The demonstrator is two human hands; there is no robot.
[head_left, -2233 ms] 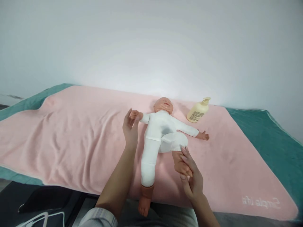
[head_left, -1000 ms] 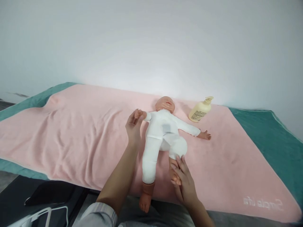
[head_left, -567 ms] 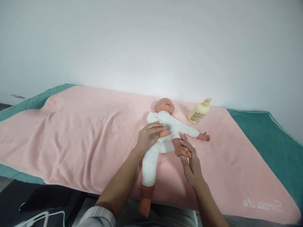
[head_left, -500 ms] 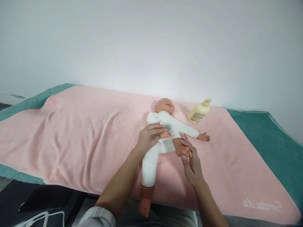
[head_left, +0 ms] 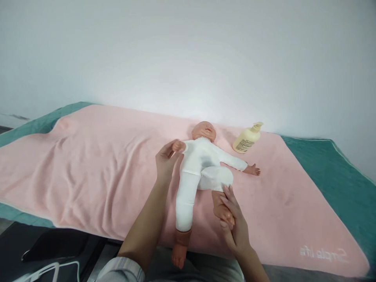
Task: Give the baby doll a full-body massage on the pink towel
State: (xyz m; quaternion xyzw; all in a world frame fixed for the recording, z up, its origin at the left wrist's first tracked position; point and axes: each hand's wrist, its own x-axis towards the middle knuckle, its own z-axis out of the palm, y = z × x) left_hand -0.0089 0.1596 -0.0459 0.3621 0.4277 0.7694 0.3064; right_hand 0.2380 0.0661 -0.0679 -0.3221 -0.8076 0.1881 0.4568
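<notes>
A baby doll [head_left: 202,156] with a white cloth body lies on its back, head toward the wall. My left hand [head_left: 166,158] is closed around the doll's hand [head_left: 178,146], held out at the left of its body. Lower on the right, my right hand [head_left: 235,219] grips the doll's foot [head_left: 221,207]; that leg is bent at the knee. The doll's other leg [head_left: 185,203] is stretched straight, its foot hanging over the near edge. Its other arm [head_left: 235,161] lies out to the right, touched by neither hand.
A pale yellow pump bottle [head_left: 247,139] stands right of the doll's head. Beneath lies a pink blanket [head_left: 102,156] over a green sheet [head_left: 323,156], against a white wall [head_left: 188,58]. At the lower left are a black surface [head_left: 17,243] and a white cable [head_left: 55,270].
My left hand has swung the doll's arm from across its body out to the left. My right hand has drawn the doll's foot down toward me, and the bent leg has lowered.
</notes>
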